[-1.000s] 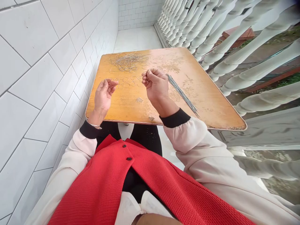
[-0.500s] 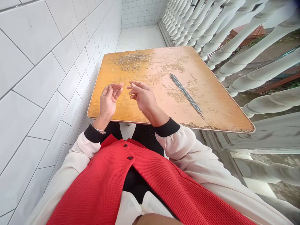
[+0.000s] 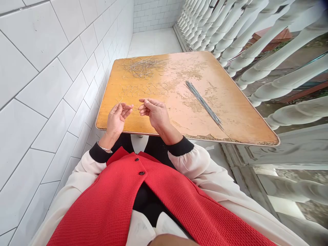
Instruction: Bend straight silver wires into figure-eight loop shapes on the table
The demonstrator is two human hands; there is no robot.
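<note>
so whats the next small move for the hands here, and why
My judgement: probably reach the right hand out to the tangle of thin wire and draw off one more piece. Neither it nor the left hand clearly holds a wire, though a strand that fine would be hard to see. The tangle lies just beyond the row of bent wire loops on the table.

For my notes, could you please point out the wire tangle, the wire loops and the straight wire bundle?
wire tangle (image 3: 145, 67), head view, dense middle
wire loops (image 3: 143, 89), head view, middle of row
straight wire bundle (image 3: 203, 103), head view, midpoint
</note>
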